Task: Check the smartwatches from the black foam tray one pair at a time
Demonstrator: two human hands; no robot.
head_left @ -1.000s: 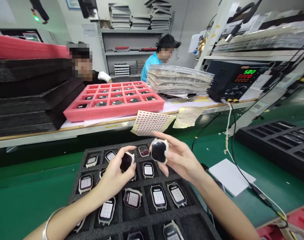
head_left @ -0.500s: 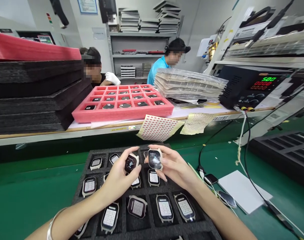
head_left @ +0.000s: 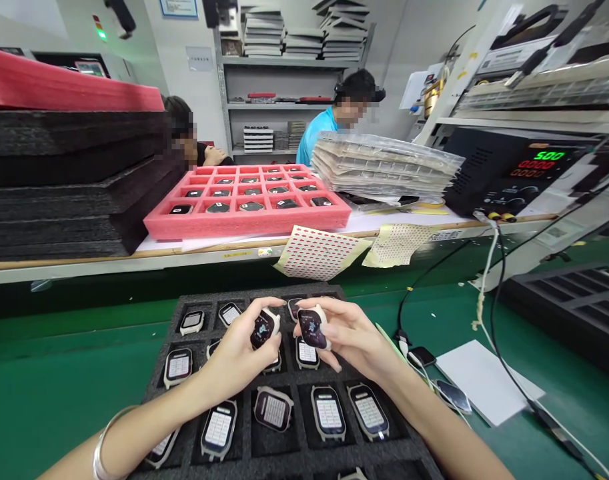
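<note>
Left watch (head_left: 264,328) and right watch (head_left: 312,327): pale cases, rounded corners, dark screens lit with small bluish graphic. Left watch lies between left hand's thumb and forefinger; right watch at right hand's fingertips, beside left watch, not touching. Left hand (head_left: 238,348) curled, thumb and forefinger closed on case. Right hand (head_left: 357,333) half open, digits pinching case edges. Below both hands, black foam tray (head_left: 301,427) holding more watches (head_left: 328,410), white grids on several screens.
</note>
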